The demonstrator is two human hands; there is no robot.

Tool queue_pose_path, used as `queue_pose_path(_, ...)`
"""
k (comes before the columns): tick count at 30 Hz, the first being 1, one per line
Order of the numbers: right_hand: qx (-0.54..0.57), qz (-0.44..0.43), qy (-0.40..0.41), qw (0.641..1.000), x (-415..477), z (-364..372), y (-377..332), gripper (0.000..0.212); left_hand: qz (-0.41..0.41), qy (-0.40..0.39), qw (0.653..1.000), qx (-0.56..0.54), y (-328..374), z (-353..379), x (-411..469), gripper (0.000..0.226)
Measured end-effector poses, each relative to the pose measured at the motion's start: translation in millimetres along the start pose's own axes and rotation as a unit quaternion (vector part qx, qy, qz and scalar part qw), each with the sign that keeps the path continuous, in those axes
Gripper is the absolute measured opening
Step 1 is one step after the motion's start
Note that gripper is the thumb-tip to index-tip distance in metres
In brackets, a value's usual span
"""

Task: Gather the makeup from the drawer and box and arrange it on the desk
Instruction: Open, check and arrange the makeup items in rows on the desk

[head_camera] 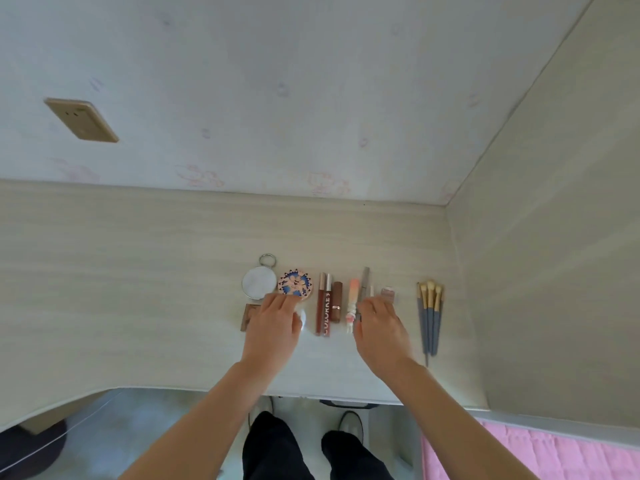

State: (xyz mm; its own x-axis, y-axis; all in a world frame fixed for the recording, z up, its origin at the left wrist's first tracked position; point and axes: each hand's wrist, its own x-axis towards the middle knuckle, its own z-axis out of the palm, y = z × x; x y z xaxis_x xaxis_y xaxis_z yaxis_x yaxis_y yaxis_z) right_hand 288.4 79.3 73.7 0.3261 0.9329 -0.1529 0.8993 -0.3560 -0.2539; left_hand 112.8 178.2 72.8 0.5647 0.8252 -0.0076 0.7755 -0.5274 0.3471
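Makeup lies in one neat row across the bench [138, 271], each long piece pointing toward 12 o'clock, so that every item can be seen and reached on its own. From the 9 o'clock end come a round mirror [258, 283] with a ring on top, a patterned compact [295, 284] just beside it, two lip gloss tubes [323, 306], a brown lipstick [336, 301], a peach tube [352, 301], a grey pencil [364, 282] and a small pink pot [388, 293]. A set of brushes [429, 313] lies apart at the 3 o'clock end, with bristles toward 12. The sorting looks nearly done, and both hands seem to be straightening pieces.

Both forearms reach in from 6 o'clock, backs of the hands up. The left hand [273, 327] lies low over the near end of the row, covering most of a brown palette [246, 317] at its 9 o'clock side and a clear round piece [303, 320] at its 3 o'clock side. Its fingers [277, 301] lie together, with tips touching or just short of the compact's near edge. Whether they press, nudge or grip something underneath, I cannot tell.

The right hand [381, 327] sits between the peach tube and the brushes, knuckles raised and wrist bent slightly inward. Its fingers [372, 304] are curled, and with the thumb they appear to pinch the near end of the grey pencil, probably to square it with its neighbours. The pink pot sits just past its knuckles, toward 12 o'clock.
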Motion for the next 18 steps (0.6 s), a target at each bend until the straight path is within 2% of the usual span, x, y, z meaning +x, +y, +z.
queue_pose_path(10,0.008,0.001,0.008,1.000,48.3,17.3,-94.7,0.035,-0.027,-0.038,0.998,-0.028,-105.8,-25.9,33.9,0.026)
queue_pose_path(18,0.013,0.037,-0.010,0.999,83.4,34.6,-138.7,0.040,-0.034,-0.070,0.996,-0.037,-151.6,-26.9,49.1,0.029)
